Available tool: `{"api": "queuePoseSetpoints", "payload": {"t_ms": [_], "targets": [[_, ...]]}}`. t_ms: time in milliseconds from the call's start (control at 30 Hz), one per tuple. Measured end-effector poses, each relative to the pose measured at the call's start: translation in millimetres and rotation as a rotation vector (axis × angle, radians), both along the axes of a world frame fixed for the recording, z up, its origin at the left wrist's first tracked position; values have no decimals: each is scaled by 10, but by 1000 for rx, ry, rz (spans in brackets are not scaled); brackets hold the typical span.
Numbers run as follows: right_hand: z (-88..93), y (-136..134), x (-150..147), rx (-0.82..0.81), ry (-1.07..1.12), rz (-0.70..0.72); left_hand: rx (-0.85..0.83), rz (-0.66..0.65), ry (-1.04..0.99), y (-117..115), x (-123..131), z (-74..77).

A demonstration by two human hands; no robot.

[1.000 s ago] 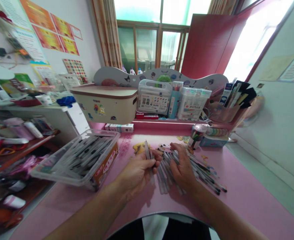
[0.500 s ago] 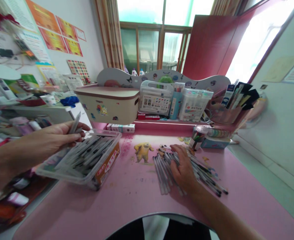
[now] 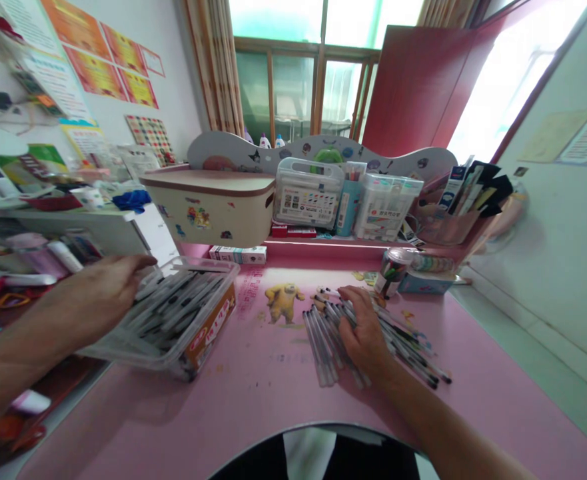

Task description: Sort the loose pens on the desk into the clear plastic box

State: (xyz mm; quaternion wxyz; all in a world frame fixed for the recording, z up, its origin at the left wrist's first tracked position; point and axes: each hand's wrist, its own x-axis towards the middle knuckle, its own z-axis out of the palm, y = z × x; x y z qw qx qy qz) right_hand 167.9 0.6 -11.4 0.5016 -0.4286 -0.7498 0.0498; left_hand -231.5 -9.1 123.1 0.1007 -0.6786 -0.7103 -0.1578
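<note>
A clear plastic box (image 3: 160,360) full of pens (image 3: 180,307) stands at the left of the pink desk, an orange-brown label on its right side. My left hand (image 3: 106,293) is over the box's left side, back of the hand up and slightly blurred. Its fingertips reach down toward the pens and are mostly hidden, so I cannot tell whether it grips any. On the right, my right hand (image 3: 366,330) lies over a spread of loose pens (image 3: 322,347), fingers stretched across them. Several of these pens have black caps or ends pointing toward the lower right.
A lidded cream bin (image 3: 208,207), a clear marker case (image 3: 308,193) and a pen holder (image 3: 446,217) line the back shelf. A round clear jar (image 3: 390,273) stands beside a blue box (image 3: 426,283) at back right. Clutter fills a side unit at left.
My left hand has turned over and lowered onto the box's left side; the pens it held up before no longer show in it. My right hand stays on the loose pens.
</note>
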Motion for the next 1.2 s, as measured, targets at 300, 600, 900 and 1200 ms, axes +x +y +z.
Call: {"api": "queuePoseSetpoints", "payload": {"t_ms": [300, 600, 900, 1200], "targets": [[30, -6, -14, -26, -36, 21, 114, -538, -464, -490, 1273, -245], [52, -17, -13, -28, -53, 17, -369, -647, -592, -58, 1991, -1095], [58, -30, -29, -25, -43, 37, -392, -550, -612, -92, 2029, -1215], [57, -38, -44, -30, -49, 57, -329, -317, -832, -17, 1980, -1202]]}}
